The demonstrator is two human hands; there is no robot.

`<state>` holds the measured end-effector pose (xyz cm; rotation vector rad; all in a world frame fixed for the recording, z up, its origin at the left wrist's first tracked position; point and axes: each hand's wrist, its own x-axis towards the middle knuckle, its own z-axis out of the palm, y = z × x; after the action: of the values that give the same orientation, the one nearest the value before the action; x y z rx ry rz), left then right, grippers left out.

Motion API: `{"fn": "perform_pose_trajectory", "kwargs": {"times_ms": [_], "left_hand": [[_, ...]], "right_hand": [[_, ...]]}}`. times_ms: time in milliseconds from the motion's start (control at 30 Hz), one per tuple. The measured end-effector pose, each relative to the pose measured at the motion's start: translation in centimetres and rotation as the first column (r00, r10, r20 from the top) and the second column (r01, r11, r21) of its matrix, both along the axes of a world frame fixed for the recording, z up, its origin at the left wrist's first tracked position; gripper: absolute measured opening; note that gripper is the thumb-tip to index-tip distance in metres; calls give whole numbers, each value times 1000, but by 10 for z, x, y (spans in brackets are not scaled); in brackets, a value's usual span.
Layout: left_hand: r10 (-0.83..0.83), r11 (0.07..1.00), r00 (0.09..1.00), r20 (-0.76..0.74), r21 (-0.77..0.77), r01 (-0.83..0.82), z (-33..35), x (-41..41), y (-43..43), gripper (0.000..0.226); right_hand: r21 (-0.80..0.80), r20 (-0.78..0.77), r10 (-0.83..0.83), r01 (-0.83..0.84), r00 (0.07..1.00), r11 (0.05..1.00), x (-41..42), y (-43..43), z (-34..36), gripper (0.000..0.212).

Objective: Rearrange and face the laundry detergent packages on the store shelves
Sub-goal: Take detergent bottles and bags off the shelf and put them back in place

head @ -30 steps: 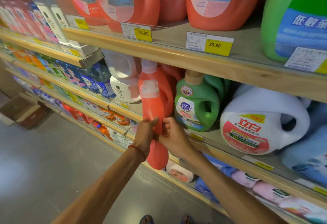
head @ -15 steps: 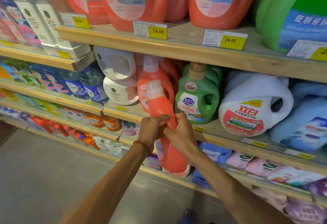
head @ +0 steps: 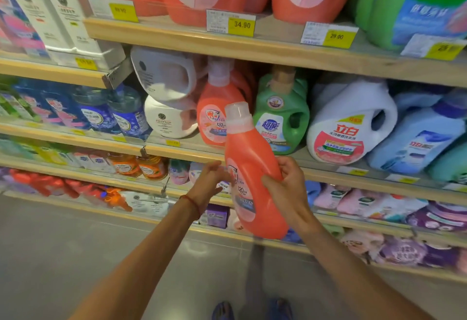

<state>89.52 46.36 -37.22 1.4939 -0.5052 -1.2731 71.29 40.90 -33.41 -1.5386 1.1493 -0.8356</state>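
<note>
The long pale wooden store shelves [head: 252, 47] look mostly faced: the big white handled detergent jug [head: 351, 122] and the green plastic bottle [head: 280, 117] show their labels. What is left, I judge, is the slim orange-red plastic bottle with a white cap [head: 252, 168], held tilted in the air before the middle shelf (a matching orange-red shelf bottle [head: 217, 115] stands just behind). The right hand [head: 285, 191] grips its body, and the left hand [head: 209, 180] rests loose fingers on its label side.
</note>
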Motion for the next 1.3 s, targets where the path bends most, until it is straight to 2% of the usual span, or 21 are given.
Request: {"fn": "perform_pose_trajectory", "kwargs": {"times_ms": [67,133,200,300,400,533,667,800,867,1033,1300], "left_hand": [[-176,983,981,-86,-74,169,-2,-2,2,72],[-269,956,953,-141,-156,247,-6,-4,5,69],[-283,944,957,-58,-192,268,-6,-11,6,70],[-206,950,975,87,-223,221,-6,-33,7,65],[-98,963,991,87,-243,117,-1,-52,13,70],[-29,955,993,111,-291,61,22,-74,23,70],[5,922,994,107,-386,37,64,-92,32,76],[14,898,967,254,-428,100,108,-98,42,78],[59,889,949,308,-449,91,124,-104,46,80],[180,845,922,342,-534,34,166,-123,48,84],[277,783,860,428,-619,57,234,-127,28,74]], "right_hand": [[1,32,24,-24,999,1000,-11,1,4,38],[17,68,34,-36,997,999,-22,2,10,38],[35,104,28,-32,994,999,-31,3,12,39],[25,115,49,-52,992,998,-51,4,12,41],[-39,105,163,-160,981,986,-74,2,17,33],[-186,59,234,-220,970,958,-92,3,37,39],[-269,167,214,-164,963,949,-101,11,62,39],[-341,206,199,-120,958,932,-106,18,84,23],[-365,220,183,-93,958,926,-107,16,97,21],[-456,210,135,-25,968,890,-108,10,139,29],[-596,243,25,129,970,793,-89,-11,202,51]]}}
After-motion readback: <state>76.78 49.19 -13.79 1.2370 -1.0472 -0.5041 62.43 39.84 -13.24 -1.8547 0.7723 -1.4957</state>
